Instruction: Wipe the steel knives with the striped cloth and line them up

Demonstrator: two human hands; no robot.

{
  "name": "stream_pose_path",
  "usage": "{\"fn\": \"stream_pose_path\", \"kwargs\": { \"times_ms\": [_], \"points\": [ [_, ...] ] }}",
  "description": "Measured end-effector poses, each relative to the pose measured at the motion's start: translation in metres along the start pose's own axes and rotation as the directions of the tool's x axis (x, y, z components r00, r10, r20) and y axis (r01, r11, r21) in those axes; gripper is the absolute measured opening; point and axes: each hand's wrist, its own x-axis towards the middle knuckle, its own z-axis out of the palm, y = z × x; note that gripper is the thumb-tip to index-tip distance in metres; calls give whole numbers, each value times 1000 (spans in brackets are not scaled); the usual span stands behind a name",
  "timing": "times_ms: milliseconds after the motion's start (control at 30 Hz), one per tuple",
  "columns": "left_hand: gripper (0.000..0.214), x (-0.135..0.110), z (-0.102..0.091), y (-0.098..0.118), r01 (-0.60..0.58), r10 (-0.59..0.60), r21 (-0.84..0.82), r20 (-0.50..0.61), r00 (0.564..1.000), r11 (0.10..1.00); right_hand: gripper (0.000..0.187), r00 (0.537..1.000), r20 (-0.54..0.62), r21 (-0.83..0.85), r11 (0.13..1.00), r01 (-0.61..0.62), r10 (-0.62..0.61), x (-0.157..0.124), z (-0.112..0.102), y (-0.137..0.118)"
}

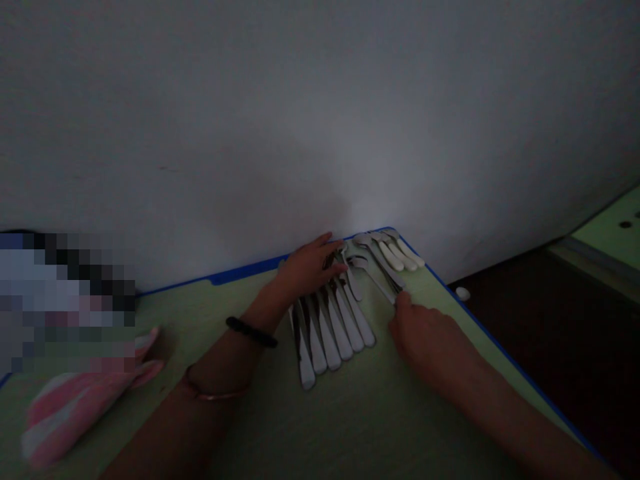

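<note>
My right hand (423, 333) is closed around the handle end of a silver fork (373, 280), whose head points up and left toward my other hand. My left hand (313, 267) lies with fingers apart over the far ends of a fanned row of silver cutlery (333, 333); those ends are mostly hidden beneath it. A shorter silver piece (354, 283) rests by its thumb. Beyond the fork lie silver spoons (380, 257), and next to them several spoons with white handles (400, 253) near the table's far corner.
The pale green table (280, 427) has a blue edge and stands against a grey wall (300, 133). A pink-and-white striped cloth item (75, 413) lies at the left, beside a blurred-out area. Dark floor (530, 333) shows on the right, with a small white object (463, 293) on it.
</note>
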Motion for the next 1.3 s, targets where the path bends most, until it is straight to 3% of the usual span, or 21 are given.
{"fn": "stream_pose_path", "kwargs": {
  "times_ms": [267,533,933,1300],
  "points": [
    [68,22,-6,-6,-78,84,-68,91,992,995,21,985,-162,72,996,-55,66,10,-10,18],
    [64,26,1,1,-43,52,-134,65,997,990,25,963,-243,59,993,-105,116,32,6,23],
    [68,31,14,7,-73,73,-51,-4,997,996,29,931,-361,91,996,-22,53,44,19,19],
    [69,28,19,9,-117,116,-13,-53,992,993,31,923,-384,43,999,-10,25,44,21,20]
  ]
}}
